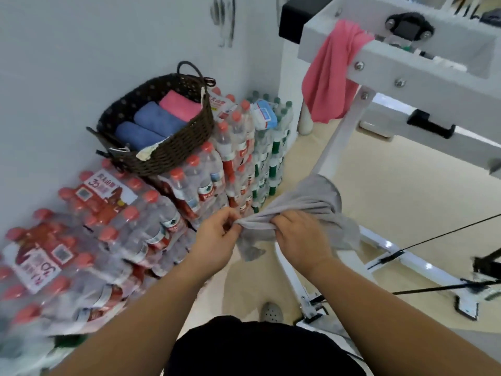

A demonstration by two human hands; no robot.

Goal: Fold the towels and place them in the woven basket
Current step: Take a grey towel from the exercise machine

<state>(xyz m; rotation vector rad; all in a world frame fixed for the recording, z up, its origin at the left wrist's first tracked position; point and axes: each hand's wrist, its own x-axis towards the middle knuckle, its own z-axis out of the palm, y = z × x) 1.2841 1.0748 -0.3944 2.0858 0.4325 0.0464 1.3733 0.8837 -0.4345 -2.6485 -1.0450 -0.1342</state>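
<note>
- Both hands work close together in the head view. The left hand (217, 234) pinches a bunched edge of the grey towel (306, 204) between thumb and fingers. The right hand (298, 237) grips the same edge just beside it, fingers curled over the cloth.
- From the hands the grey towel stretches up to a slanted leg of the white frame (406, 61) and wraps around it. One loose corner hangs below the hands.
- A hanging pink towel (330, 74) is draped over the frame's upper bar, well above the grey one.
- The dark woven basket (168, 156) sits on stacked packs of water bottles (108, 213) by the wall, left of the frame and well apart from the hands.
- Inside the basket lie two rolled blue towels (160, 118) side by side, with a folded pink towel (180, 104) at the far end.
- A grey shoe (272, 312) stands on the beige floor below the hands.
</note>
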